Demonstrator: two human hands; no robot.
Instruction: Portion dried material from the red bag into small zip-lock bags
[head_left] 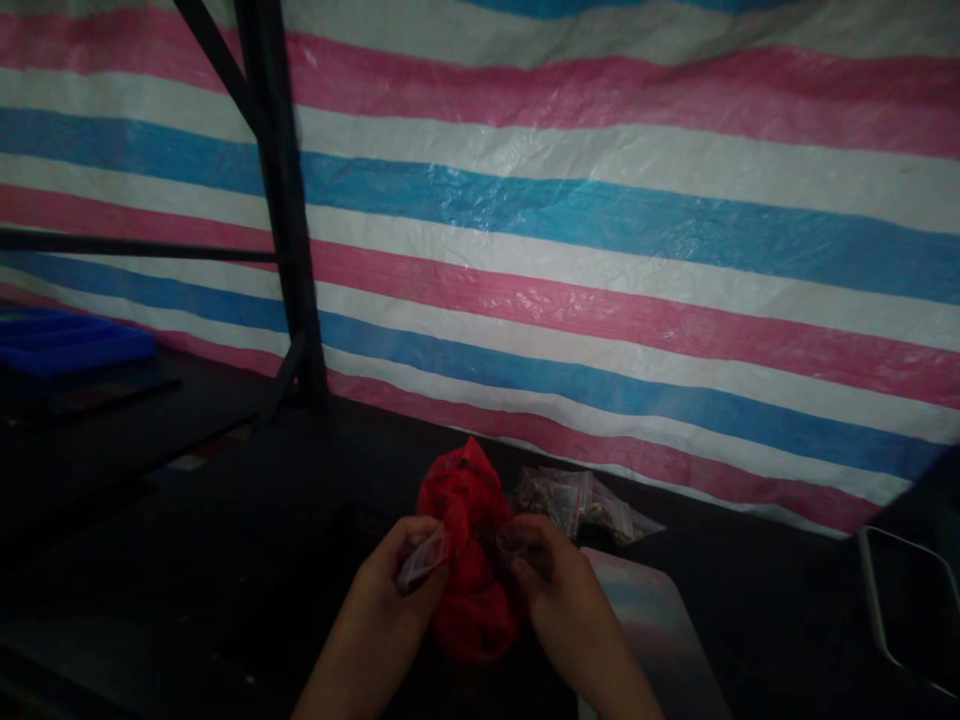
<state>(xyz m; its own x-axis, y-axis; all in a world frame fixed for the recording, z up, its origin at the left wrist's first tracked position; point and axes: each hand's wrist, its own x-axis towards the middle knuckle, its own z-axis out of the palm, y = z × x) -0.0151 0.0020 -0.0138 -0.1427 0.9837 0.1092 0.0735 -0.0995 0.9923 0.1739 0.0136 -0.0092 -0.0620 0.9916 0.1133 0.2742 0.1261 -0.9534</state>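
A red plastic bag (469, 480) stands crumpled on the dark table between my two hands. My left hand (397, 580) is closed around a small clear plastic bag (421, 560) at the red bag's left side. On the other side, my right hand (547, 570) has its fingers curled at the red bag's edge, with a bit of clear plastic (512, 541) between them. The picture is dim, so what lies inside the red bag cannot be made out.
Several filled clear zip bags (577, 500) lie behind my right hand. A pale, shiny flat panel (652, 610) sits beside my right wrist. At far right is a phone-like object (911, 610); a blue tray (75, 340) is far left. A black post (289, 220) rises before the striped sheet (600, 250).
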